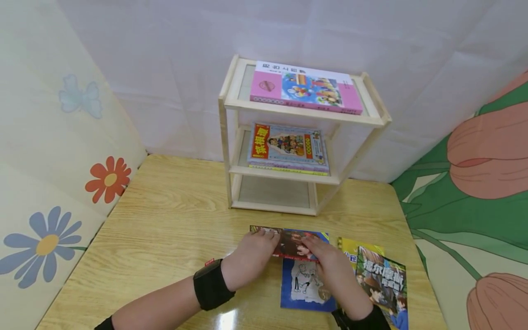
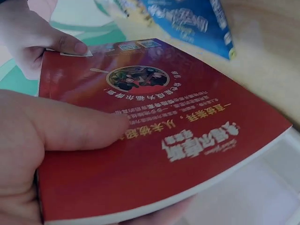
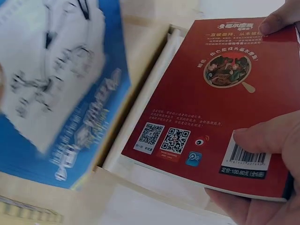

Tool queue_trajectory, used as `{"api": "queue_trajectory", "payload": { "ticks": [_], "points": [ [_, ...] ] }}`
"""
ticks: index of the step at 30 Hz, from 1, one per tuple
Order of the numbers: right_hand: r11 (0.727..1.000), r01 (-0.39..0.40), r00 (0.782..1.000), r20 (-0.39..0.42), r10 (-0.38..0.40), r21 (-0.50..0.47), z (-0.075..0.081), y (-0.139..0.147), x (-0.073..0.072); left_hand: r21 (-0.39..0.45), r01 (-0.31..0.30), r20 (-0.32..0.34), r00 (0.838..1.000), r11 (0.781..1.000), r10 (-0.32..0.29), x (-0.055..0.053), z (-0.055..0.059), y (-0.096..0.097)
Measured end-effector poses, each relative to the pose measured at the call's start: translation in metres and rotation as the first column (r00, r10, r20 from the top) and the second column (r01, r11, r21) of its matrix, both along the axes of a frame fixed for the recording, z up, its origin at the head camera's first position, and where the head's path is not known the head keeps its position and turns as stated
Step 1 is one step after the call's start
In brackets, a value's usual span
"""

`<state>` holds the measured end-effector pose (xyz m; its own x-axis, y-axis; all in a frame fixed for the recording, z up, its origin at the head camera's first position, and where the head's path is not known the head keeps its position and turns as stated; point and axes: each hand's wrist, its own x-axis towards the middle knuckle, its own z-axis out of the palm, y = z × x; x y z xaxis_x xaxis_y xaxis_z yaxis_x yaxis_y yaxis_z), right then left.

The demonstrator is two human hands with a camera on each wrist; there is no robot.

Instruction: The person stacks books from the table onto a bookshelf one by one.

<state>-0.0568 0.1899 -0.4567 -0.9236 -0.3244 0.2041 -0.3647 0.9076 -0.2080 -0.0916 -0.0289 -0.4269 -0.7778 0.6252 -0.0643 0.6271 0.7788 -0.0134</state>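
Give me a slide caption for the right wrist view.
Right hand and left hand grip a red book, barcode showing, near a blue book.

"What sort of place are you in?"

"A decorated tabletop corner; home or studio, I can't tell. My wood-grain table (image 1: 173, 197) bears a wooden shelf (image 1: 274, 192), with books (image 1: 307, 284) on and before it, pale cloth (image 1: 173, 59) behind it, flower-patterned panels (image 1: 474, 201) on either side."
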Motion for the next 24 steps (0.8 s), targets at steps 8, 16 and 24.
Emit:
{"api": "queue_trajectory", "payload": {
  "ticks": [8, 16, 24],
  "points": [
    [1.0, -0.004, 0.986, -0.166, 0.003, -0.002, 0.025, 0.003, -0.004, 0.037, -0.007, -0.108, 0.994, 0.999, 0.011, -0.003, 0.029, 0.0],
    [0.996, -0.023, 0.911, -0.412, -0.015, -0.087, 0.044, 0.001, -0.011, 0.156, 0.004, -0.286, 0.957, 0.988, 0.041, -0.005, 0.05, -0.002],
    [0.984, -0.058, 0.805, -0.591, -0.052, -0.166, 0.058, -0.003, -0.017, 0.328, 0.143, -0.492, 0.87, 0.934, 0.04, -0.006, 0.055, -0.008]
  ]
}}
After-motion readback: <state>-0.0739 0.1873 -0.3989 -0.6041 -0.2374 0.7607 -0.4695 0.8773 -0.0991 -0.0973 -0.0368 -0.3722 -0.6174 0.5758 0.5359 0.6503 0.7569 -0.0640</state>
